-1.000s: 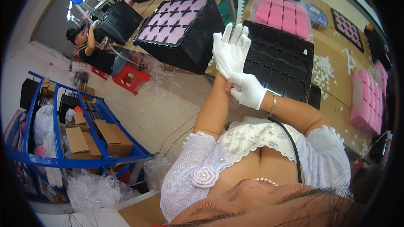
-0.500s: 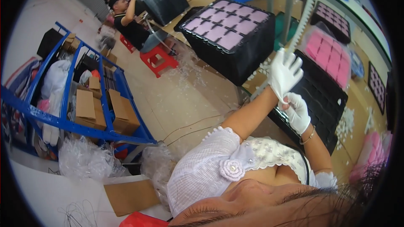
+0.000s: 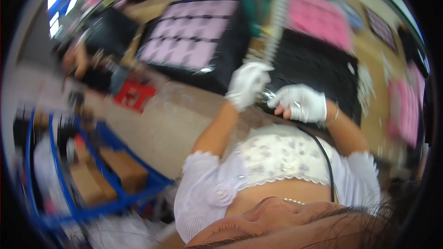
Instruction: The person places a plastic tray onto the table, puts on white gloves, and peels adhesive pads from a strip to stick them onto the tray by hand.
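The left hand (image 3: pixel 248 84), in a white glove, was loosely curled with nothing visibly in it, beside the right hand (image 3: pixel 301 103), gloved too and closed; motion blur hid any contents. Both hovered over the black tray (image 3: pixel 318 67) at the counter's near edge.

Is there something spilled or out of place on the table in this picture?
Yes. Small white bits lie scattered loose on the brown table, between the black tray and the pink trays at right. The picture is blurred, so what they are cannot be told.
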The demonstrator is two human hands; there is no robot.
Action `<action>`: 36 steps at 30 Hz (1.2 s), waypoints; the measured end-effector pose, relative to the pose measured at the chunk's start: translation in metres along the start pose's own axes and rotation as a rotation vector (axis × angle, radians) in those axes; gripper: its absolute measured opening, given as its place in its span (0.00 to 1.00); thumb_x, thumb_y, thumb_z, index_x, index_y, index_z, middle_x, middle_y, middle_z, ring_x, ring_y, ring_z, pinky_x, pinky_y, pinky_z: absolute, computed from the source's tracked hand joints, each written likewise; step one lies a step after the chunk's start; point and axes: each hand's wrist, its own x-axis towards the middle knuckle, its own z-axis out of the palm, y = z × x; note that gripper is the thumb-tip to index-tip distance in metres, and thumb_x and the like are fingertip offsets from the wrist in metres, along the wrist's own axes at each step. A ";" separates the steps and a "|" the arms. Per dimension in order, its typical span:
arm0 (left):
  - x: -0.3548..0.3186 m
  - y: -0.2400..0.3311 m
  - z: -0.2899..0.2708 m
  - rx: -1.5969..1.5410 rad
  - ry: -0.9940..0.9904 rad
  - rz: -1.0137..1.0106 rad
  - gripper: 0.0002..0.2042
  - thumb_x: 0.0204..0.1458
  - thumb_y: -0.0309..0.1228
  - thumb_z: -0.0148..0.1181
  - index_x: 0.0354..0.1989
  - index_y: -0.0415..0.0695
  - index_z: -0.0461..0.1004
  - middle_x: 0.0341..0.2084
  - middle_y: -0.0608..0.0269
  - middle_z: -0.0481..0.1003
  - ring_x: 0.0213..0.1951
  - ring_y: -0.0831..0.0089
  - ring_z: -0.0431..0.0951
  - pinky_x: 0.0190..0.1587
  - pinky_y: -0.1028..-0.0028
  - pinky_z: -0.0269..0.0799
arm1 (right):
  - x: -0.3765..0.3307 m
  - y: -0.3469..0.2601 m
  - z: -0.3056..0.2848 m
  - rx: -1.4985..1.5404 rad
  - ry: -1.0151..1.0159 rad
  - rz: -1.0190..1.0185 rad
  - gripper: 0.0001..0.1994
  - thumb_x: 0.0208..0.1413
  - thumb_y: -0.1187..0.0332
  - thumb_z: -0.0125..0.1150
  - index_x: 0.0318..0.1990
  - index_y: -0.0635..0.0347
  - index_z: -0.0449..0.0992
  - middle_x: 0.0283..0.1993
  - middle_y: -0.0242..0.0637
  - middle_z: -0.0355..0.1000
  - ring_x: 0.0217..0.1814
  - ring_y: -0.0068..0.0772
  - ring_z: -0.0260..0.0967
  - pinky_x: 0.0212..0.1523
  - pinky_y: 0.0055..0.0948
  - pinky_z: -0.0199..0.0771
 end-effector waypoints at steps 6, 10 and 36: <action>-0.091 -0.076 0.005 -0.429 -0.024 -0.872 0.07 0.54 0.27 0.48 0.29 0.42 0.74 0.11 0.74 0.63 0.12 0.88 0.56 0.13 0.85 0.48 | -0.138 -0.004 -0.079 -0.454 0.882 0.485 0.06 0.51 0.73 0.55 0.35 0.66 0.74 0.35 0.35 0.73 0.40 0.26 0.69 0.44 0.24 0.68; -0.096 -0.094 0.026 -0.474 -0.116 -0.918 0.07 0.55 0.27 0.48 0.32 0.41 0.74 0.12 0.71 0.65 0.12 0.87 0.58 0.14 0.85 0.50 | -0.228 0.014 -0.068 -0.141 1.291 0.491 0.09 0.52 0.66 0.58 0.32 0.63 0.71 0.36 0.33 0.72 0.41 0.25 0.69 0.46 0.24 0.68; -0.088 -0.066 0.098 -0.378 0.295 -0.875 0.11 0.55 0.23 0.46 0.46 0.39 0.69 0.25 0.70 0.68 0.24 0.86 0.65 0.27 0.85 0.62 | -0.210 0.160 -0.220 -1.188 0.947 1.428 0.24 0.36 0.47 0.65 0.36 0.55 0.73 0.42 0.42 0.70 0.48 0.43 0.66 0.50 0.40 0.64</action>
